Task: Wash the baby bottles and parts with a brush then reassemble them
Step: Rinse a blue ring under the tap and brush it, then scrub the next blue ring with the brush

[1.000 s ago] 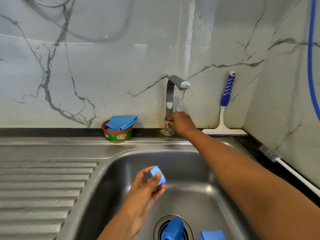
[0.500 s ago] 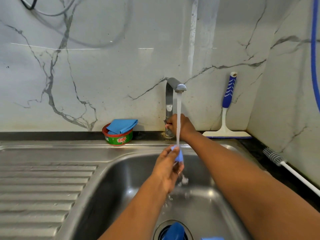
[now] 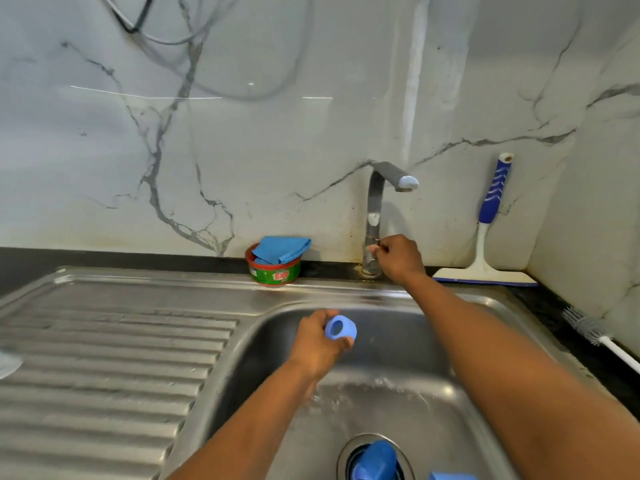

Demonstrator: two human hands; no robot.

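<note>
Brushed stainless-steel sink (image 3: 104, 341) with ribbed drainboard, glossy veined marble wall (image 3: 277, 133), smooth blue plastic ring (image 3: 341, 328), folded blue cloth (image 3: 280, 250).

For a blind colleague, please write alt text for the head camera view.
Over a steel sink, the left hand holds a blue bottle ring while the right hand grips the tap; no stream shows. A blue part lies on the drain, and a bottle brush rests on the counter.

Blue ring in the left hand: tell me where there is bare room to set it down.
The ribbed drainboard is bare between the green tub and a pale object at its left edge. The basin is crowded at the drain, where blue parts sit. A brush lies along the right rim.
</note>
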